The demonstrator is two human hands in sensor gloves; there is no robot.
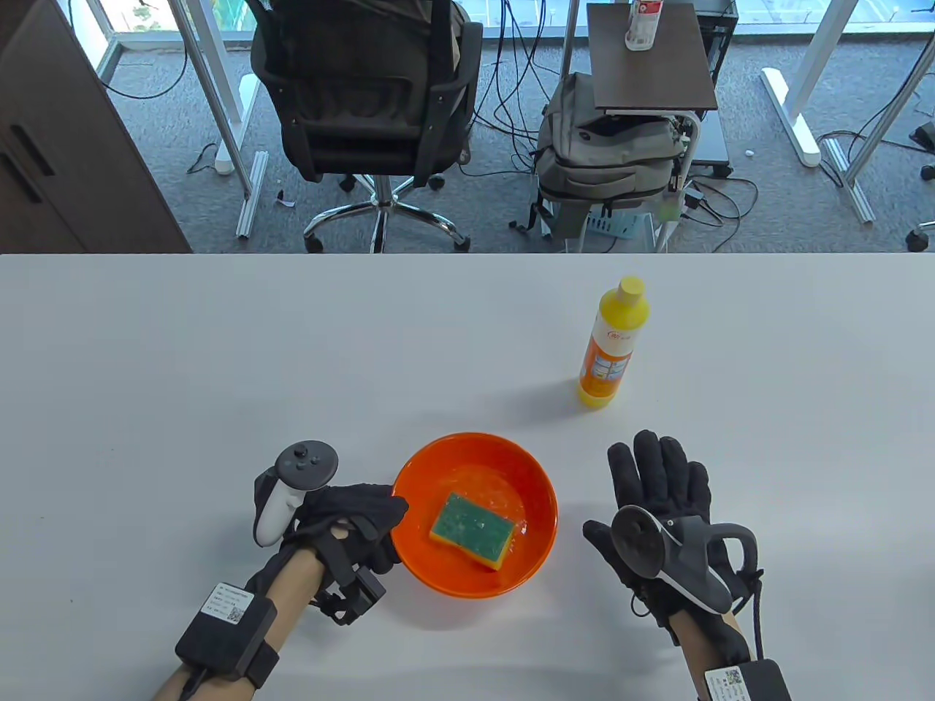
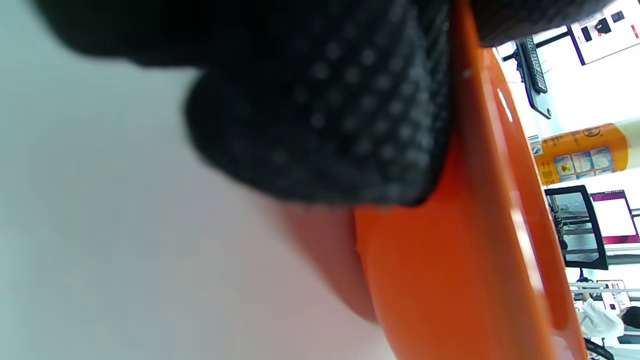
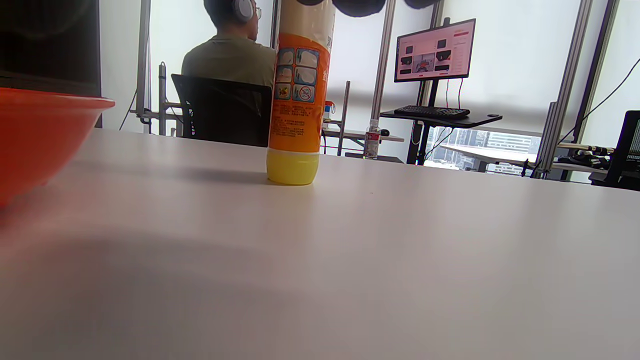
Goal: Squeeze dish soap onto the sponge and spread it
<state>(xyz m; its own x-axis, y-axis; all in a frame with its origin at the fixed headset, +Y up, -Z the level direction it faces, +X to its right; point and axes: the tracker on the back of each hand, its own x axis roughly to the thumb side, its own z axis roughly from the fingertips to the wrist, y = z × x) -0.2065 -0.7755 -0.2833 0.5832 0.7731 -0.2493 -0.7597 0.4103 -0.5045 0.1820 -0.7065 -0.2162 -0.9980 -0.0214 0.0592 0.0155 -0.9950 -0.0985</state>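
A green-topped yellow sponge (image 1: 471,530) lies in an orange bowl (image 1: 427,569) near the table's front. My left hand (image 1: 365,522) holds the bowl's left rim; in the left wrist view my gloved fingers (image 2: 325,115) press on the orange bowl wall (image 2: 450,275). A yellow dish soap bottle (image 1: 612,343) stands upright behind and to the right of the bowl, its cap on. It also shows in the right wrist view (image 3: 299,95). My right hand (image 1: 657,489) lies flat and empty on the table, right of the bowl, below the bottle.
The white table (image 1: 182,365) runs the full width. Beyond its far edge stand an office chair (image 1: 365,95), a backpack (image 1: 606,157) and a small side table (image 1: 650,58).
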